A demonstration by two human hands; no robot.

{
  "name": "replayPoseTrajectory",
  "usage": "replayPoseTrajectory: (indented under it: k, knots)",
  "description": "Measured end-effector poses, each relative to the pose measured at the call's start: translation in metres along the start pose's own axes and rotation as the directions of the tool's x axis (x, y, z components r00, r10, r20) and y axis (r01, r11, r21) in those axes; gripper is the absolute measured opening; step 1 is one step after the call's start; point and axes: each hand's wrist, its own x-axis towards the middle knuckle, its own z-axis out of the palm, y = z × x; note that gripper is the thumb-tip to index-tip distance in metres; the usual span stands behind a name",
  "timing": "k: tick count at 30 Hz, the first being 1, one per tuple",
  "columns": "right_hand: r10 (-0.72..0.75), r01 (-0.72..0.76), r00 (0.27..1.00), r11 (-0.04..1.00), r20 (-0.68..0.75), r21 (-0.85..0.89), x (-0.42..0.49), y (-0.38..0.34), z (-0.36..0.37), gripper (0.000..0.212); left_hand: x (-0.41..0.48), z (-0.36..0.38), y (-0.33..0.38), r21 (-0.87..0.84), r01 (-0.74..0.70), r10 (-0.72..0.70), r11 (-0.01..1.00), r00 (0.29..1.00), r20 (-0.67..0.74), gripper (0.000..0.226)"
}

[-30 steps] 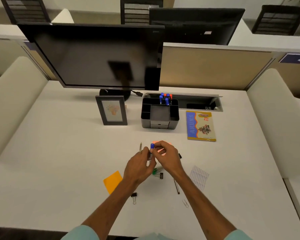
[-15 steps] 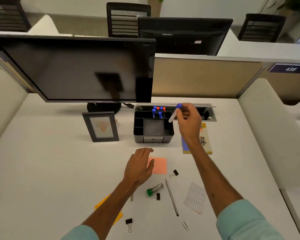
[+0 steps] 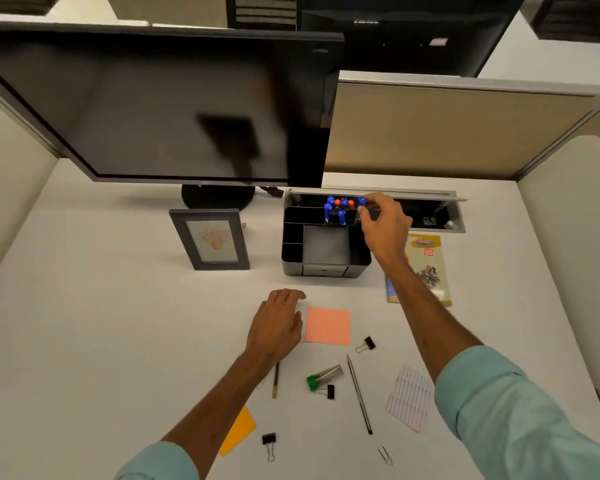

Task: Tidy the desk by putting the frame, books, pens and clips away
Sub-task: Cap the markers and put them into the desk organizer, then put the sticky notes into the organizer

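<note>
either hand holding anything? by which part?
Right hand pinches a blue-capped pen just below the cap, at the organizer back compartment. Left hand holds nothing.

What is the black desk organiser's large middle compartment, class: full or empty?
Empty: the black plastic desk organiser's middle compartment shows only bare grey floor; the blue-capped pens stand behind it.
</note>
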Motion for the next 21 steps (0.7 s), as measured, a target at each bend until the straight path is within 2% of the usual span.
replayPoseTrajectory:
  k: [7,12,16,21]
  knots:
    - [0.031,-0.028,0.997,0.998,0.066,-0.053,0.001,0.007,0.004,0.024,0.003,0.01,0.01,0.027,-0.094,0.091,0.995,0.991,0.102,0.052]
    - [0.049,-0.047,0.998,0.998,-0.032,0.048,-0.01,0.012,-0.008,0.022,0.006,0.015,0.016,0.109,-0.107,0.086,0.988,0.979,0.185,0.066]
    - [0.079,-0.064,0.993,0.985,-0.093,0.158,-0.049,0.022,-0.019,0.017,0.005,0.017,0.022,0.154,-0.099,0.067,0.983,0.977,0.203,0.073]
    - [0.135,-0.126,0.99,0.973,-0.034,0.191,-0.125,0.036,-0.024,0.021,0.005,0.014,0.032,0.16,-0.069,0.037,0.985,0.981,0.191,0.068]
